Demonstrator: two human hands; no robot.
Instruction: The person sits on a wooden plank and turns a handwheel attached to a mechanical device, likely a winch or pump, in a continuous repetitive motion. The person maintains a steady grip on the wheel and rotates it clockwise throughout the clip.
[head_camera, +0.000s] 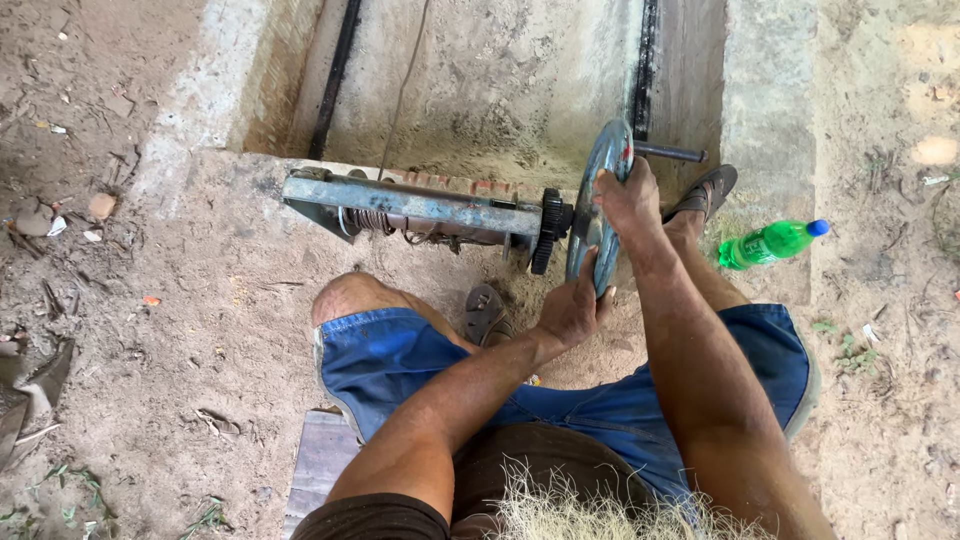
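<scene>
A round blue-grey metal wheel (603, 170) stands edge-on at the right end of a rusty blue winch frame (410, 203) with a black gear (549, 230) beside it. My right hand (628, 198) grips the wheel's upper rim. My left hand (573, 308) holds its lower rim. A thin cable (402, 95) runs from the winch's coil up into the concrete pit (500, 80). A short handle bar (668, 153) sticks out of the wheel to the right.
I sit on a wooden board (322, 455) in blue shorts, sandalled feet (486, 312) by the winch. A green plastic bottle (770, 243) with a blue cap lies on the concrete edge at right. Sandy ground with leaves and debris surrounds me.
</scene>
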